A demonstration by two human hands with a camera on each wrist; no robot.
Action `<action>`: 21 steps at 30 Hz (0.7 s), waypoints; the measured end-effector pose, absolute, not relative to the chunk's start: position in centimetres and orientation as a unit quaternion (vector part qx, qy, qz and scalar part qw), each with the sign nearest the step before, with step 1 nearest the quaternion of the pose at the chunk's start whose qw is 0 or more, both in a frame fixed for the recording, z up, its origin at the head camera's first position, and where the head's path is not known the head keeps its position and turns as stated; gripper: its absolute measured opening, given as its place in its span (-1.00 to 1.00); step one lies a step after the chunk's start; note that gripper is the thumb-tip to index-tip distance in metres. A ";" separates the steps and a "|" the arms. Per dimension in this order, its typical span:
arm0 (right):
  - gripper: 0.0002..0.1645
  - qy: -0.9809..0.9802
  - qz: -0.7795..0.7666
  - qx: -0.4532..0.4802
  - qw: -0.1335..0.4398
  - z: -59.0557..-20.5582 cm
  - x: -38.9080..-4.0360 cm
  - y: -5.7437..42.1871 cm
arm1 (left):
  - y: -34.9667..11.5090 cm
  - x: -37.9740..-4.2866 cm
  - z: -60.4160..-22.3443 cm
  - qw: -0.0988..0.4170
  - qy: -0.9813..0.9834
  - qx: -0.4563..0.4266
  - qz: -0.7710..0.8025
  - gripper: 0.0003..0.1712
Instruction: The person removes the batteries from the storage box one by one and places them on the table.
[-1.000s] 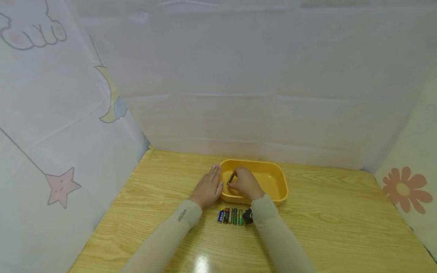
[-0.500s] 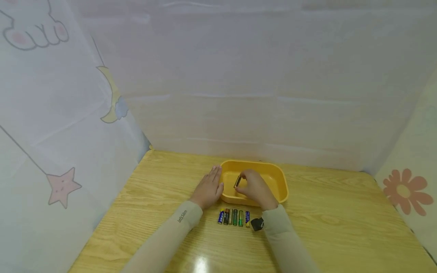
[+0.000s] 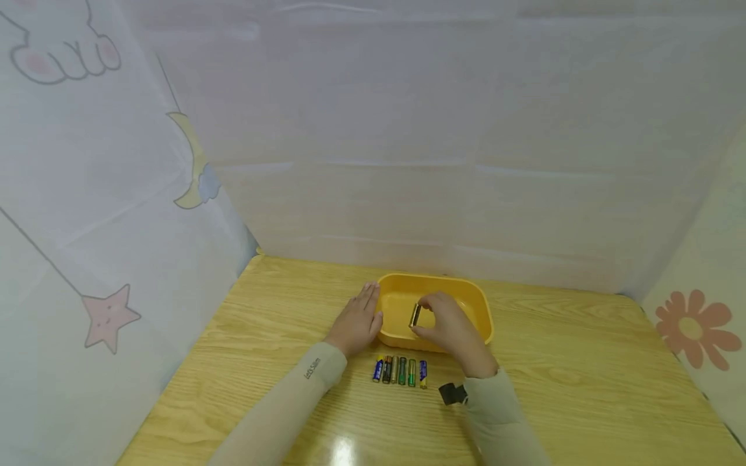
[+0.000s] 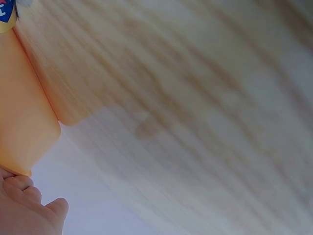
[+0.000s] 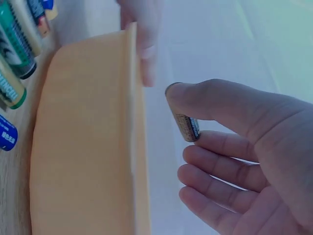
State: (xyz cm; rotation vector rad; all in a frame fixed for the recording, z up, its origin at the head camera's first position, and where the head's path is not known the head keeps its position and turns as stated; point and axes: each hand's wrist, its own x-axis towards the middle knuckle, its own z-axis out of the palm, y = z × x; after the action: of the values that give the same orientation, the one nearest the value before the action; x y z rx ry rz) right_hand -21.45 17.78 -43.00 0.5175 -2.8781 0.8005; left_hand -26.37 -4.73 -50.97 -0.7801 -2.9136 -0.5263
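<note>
My right hand [image 3: 457, 330] pinches a gold and dark battery [image 3: 415, 315] by its ends, between thumb and forefinger. In the right wrist view the battery [image 5: 185, 122] is tilted, with the other fingers loosely bent below. The hand is over a yellow plastic tub [image 3: 428, 345]. My left hand [image 3: 352, 325] rests against the tub's left side, its fingers straight. In front of the tub several batteries lie side by side in a row. Among them are a blue and yellow battery [image 3: 378, 369] at the left end, a green battery [image 3: 402, 371], and a blue battery [image 3: 423, 375] at the right end.
Everything stands on a wood-grain table [image 3: 583, 375]. A pale cloth [image 3: 373, 129] rises behind the table, with printed cloth on both sides. A black strap piece [image 3: 451, 393] sticks out from the right sleeve near the row.
My right hand has moved right and slightly toward me over the tub, still pinching the battery. The row's right-end blue battery, earlier behind the arm, now shows. My left hand has stayed put.
</note>
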 end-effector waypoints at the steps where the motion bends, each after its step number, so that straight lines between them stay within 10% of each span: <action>1: -0.44 -0.947 0.262 0.174 0.058 -42.9 -21.2 17.9 | -4.7 -26.4 -51.0 0.039 -0.951 -0.255 -0.171 -0.25; 21: -0.43 -0.947 0.273 0.167 0.033 -42.7 -16.9 19.2 | -4.9 -26.1 -50.5 0.037 -0.949 -0.260 -0.177 -0.26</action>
State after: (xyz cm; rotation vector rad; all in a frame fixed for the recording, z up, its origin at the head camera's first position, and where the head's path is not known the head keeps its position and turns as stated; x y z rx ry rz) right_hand -16.89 19.24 -42.66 0.5134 -2.9131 0.8409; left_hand -26.15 -4.87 -50.53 -0.7967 -2.9113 -0.5426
